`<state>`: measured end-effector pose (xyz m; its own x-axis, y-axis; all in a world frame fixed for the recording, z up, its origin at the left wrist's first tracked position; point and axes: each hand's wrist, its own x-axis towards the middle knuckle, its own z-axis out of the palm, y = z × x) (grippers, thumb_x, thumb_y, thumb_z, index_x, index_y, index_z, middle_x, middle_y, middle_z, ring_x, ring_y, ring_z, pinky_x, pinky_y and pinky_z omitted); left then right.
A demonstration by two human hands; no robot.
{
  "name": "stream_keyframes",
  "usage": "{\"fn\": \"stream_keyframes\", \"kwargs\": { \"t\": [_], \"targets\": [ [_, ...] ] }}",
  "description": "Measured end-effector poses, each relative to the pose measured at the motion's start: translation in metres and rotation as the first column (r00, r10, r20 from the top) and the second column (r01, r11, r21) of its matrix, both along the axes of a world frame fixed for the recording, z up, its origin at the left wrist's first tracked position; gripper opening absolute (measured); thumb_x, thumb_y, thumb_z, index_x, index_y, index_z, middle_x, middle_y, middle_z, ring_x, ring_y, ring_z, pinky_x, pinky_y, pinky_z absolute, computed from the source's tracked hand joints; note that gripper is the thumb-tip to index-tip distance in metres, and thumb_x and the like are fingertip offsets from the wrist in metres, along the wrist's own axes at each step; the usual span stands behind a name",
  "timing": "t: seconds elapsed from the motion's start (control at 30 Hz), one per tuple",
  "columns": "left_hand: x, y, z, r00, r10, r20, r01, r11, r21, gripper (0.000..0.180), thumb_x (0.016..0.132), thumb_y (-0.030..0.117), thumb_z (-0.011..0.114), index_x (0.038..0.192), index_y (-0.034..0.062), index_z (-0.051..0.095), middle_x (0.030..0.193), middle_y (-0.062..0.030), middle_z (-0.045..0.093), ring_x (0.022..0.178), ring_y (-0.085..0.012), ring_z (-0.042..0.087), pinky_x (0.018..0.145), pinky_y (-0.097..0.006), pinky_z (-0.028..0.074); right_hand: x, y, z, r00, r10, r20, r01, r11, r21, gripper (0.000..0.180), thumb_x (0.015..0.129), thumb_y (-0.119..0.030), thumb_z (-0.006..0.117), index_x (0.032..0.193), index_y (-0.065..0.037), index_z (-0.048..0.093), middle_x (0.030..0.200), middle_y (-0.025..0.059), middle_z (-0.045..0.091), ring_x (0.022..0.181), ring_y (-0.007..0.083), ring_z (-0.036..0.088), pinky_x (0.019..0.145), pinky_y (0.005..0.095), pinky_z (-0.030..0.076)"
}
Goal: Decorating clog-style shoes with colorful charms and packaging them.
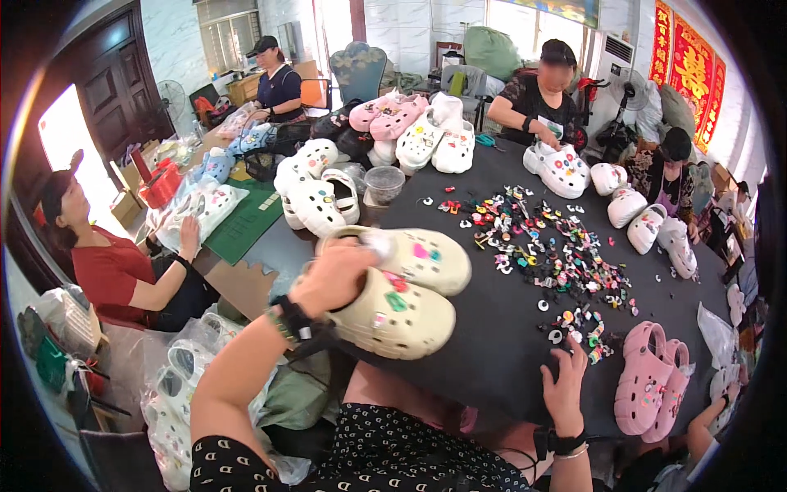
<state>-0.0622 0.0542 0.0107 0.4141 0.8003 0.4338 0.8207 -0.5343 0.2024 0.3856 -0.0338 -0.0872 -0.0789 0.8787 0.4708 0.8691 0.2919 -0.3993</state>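
My left hand [338,272] is closed around the heel ends of a pair of cream clogs [414,328], which it holds over the near left edge of the dark table. Pink, red and green charms sit in the holes of the clogs. With fingers apart, my right hand [564,387] reaches to the near end of a spread of small colourful shoe charms [566,262]. Its fingertips are by a few white and dark charms, and no charm shows in its grasp. A pair of pink clogs [643,385] with charms stands to its right.
White clogs [316,197] and pink clogs [393,115] are piled at the table's far left, beside a clear tub [384,185]. A co-worker across the table handles white clogs [561,170]. More white clogs [648,228] line the right. Bagged clogs [176,394] lie at my left.
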Motion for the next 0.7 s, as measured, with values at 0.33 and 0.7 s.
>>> {"fn": "stream_keyframes", "kwargs": {
  "t": [0.33,0.7],
  "targets": [
    [-0.176,-0.026,-0.023,0.682,0.398,0.614,-0.406,0.904,-0.135,0.035,0.084,-0.002,0.062,0.118,0.0007,0.065,0.119,-0.0151,0.066,0.115,-0.0211,0.059,0.100,-0.034,0.045,-0.015,0.014,-0.015,0.999,-0.027,0.022,0.027,1.000,0.006,0.023,0.081,-0.008,0.068,0.104,-0.007,0.063,0.120,0.0112,0.058,0.119,0.0334,0.051,0.097,0.0463,0.041],
    [-0.494,0.046,0.001,0.830,0.557,0.020,-0.537,0.809,-0.238,0.030,0.088,0.010,0.059,0.116,0.0007,0.066,0.115,-0.0195,0.067,0.110,-0.0292,0.061,0.095,-0.039,0.047,-0.002,0.003,-0.010,0.996,-0.081,0.020,0.081,0.997,-0.003,0.021,0.084,-0.012,0.066,0.103,-0.007,0.062,0.120,0.0093,0.059,0.118,0.0282,0.053,0.095,0.0431,0.042]
  ]
}}
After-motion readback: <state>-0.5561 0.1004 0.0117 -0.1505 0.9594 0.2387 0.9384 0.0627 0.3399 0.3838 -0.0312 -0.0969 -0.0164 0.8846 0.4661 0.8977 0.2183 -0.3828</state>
